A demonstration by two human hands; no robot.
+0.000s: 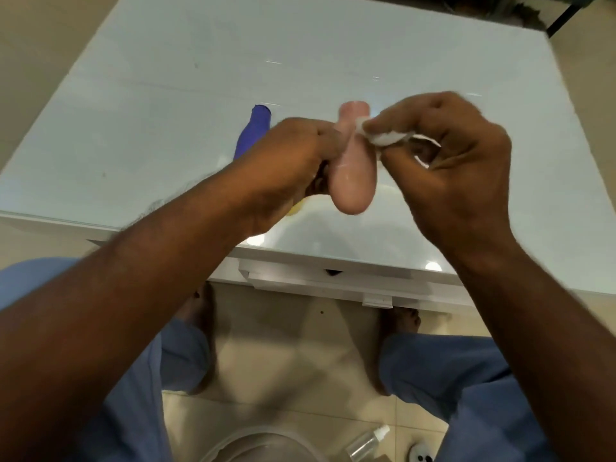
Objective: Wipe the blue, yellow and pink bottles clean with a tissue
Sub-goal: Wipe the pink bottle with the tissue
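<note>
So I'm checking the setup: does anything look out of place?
Mostly the floor: a clear spray bottle lies on its side on the tiles, near the person's feet. On the table nothing looks spilled.

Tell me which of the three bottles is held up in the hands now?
The pink bottle, held by the left hand. The blue bottle lies on the table; the yellow bottle is mostly hidden.

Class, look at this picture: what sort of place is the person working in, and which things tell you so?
Probably a room in a home: a white glass-topped table with a drawer beneath, a beige tiled floor, and bare feet on it.
</note>
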